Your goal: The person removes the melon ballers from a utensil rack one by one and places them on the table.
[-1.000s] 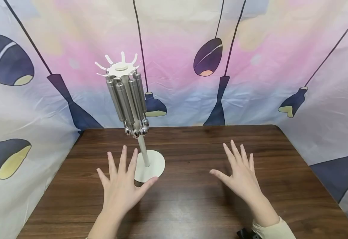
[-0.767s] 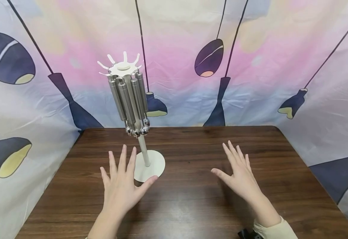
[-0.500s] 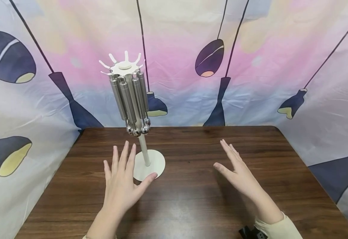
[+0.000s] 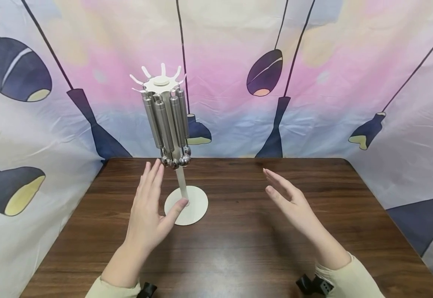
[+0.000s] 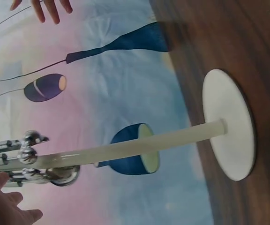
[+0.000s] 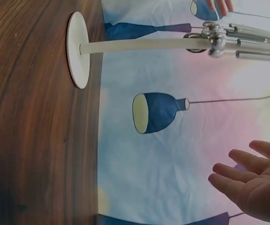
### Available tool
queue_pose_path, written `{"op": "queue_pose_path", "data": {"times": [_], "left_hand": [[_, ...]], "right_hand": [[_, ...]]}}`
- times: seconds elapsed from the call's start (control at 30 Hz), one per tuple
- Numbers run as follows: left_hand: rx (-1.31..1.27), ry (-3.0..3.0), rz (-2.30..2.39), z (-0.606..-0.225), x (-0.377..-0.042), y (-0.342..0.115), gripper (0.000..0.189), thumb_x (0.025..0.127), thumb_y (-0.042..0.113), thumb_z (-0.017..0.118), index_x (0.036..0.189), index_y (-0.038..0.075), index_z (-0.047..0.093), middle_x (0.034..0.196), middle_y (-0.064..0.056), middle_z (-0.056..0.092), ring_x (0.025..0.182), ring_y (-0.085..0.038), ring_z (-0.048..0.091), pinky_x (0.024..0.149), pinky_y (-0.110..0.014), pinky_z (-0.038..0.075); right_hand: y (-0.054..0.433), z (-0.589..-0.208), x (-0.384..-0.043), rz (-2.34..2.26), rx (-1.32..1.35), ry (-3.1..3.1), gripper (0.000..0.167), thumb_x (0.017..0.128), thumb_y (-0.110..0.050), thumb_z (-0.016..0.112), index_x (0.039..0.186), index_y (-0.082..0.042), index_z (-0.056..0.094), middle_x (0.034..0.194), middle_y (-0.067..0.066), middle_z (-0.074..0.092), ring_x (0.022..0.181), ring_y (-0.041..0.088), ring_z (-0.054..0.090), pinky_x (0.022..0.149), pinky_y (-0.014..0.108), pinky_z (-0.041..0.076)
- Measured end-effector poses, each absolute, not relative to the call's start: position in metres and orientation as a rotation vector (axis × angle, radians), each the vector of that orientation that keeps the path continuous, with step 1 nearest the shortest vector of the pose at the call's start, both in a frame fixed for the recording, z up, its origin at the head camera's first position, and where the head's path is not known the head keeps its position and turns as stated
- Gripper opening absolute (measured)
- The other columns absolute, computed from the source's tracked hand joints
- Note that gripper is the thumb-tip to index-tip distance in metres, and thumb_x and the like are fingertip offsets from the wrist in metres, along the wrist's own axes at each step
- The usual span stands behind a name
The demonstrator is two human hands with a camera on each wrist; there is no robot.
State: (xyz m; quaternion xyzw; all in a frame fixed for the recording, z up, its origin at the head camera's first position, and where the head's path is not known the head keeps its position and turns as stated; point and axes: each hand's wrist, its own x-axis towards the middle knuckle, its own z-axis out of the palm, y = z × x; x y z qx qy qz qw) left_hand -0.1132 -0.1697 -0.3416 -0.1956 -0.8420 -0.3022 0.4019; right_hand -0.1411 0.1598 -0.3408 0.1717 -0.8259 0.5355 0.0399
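A white stand with a round base and a slim pole rises left of the table's middle, with a ring of upturned hooks at its top. Several silver utensils with thick cylindrical handles hang from it, shiny round ends downward; their exact kind is unclear. My left hand hovers in front of the stand, fingers extended upward, thumb apart, holding nothing. In the left wrist view its fingers appear beside the round ends; contact cannot be told. My right hand hangs over the table's right half, fingers nearly straight and holding nothing.
The dark wood-grain table spans the lower view. Behind it and at both sides hangs a pastel cloth printed with dark lamps. Black straps with small devices sit at both wrists.
My left hand has risen and moved closer to the hanging utensils, its fingers drawing together. My right hand has turned edge-on with its fingers closer together. The camera view has shifted slightly.
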Motion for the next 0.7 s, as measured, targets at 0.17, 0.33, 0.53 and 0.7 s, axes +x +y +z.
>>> {"op": "queue_pose_path", "data": {"times": [0.17,0.33,0.53,0.7], "left_hand": [[-0.525,-2.042,-0.822,-0.323,-0.119,-0.176,0.08,0.096,0.059,0.05,0.146,-0.003,0.042,0.154,-0.021,0.04,0.149,-0.036,0.028,0.123,-0.044,0.022],[-0.547,-1.977,-0.844,-0.304,-0.126,-0.182,0.078,0.097,0.057,0.051,0.143,-0.005,0.045,0.151,-0.023,0.043,0.147,-0.038,0.031,0.123,-0.045,0.023],[-0.565,-1.914,-0.823,-0.278,-0.134,-0.186,0.078,0.096,0.057,0.051,0.141,-0.007,0.047,0.15,-0.023,0.045,0.146,-0.038,0.033,0.122,-0.049,0.023],[-0.568,-1.846,-0.781,-0.253,-0.141,-0.188,0.078,0.096,0.057,0.053,0.138,-0.008,0.05,0.147,-0.023,0.048,0.145,-0.038,0.034,0.122,-0.05,0.022]], "right_hand": [[0.152,-0.331,-0.144,1.71,0.511,-2.493,0.045,0.103,-0.028,0.053,0.147,-0.02,0.047,0.151,0.0,0.049,0.14,0.024,0.045,0.097,0.011,0.044],[0.144,-0.321,-0.149,1.755,0.525,-2.458,0.043,0.104,-0.029,0.051,0.145,-0.016,0.051,0.147,0.004,0.054,0.134,0.017,0.052,0.098,0.013,0.045],[0.134,-0.307,-0.158,1.865,0.602,-2.347,0.041,0.104,-0.023,0.051,0.141,-0.008,0.053,0.141,0.01,0.059,0.124,0.01,0.06,0.101,0.02,0.048],[0.123,-0.294,-0.166,1.959,0.655,-2.267,0.04,0.104,-0.021,0.052,0.138,-0.002,0.055,0.136,0.014,0.061,0.117,0.007,0.064,0.1,0.027,0.05]]}}
